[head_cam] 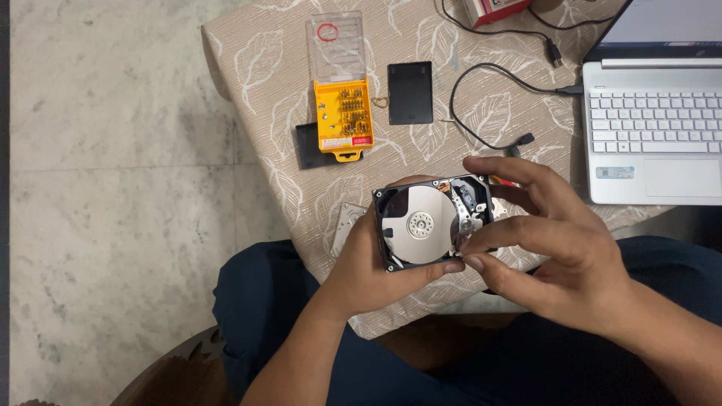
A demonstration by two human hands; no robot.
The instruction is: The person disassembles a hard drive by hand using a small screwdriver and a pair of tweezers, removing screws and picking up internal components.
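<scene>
**Opened hard drive held over a cluttered table**

Leaf-patterned cloth covers the table (256,60), which stands on a marble floor. Above its near edge, the left hand (368,263) cups an open hard disk drive (435,220) from below, fingers closed around its frame. The right hand (549,240) pinches the drive's right side, thumb and fingers clamped on it. A yellow screwdriver bit case (344,116), a black cover plate (411,92) and a laptop (654,128) lie beyond.

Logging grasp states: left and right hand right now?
Left hand: closed around the opened hard drive, holding it.
Right hand: fingertips pinched at the drive's arm end.
</scene>
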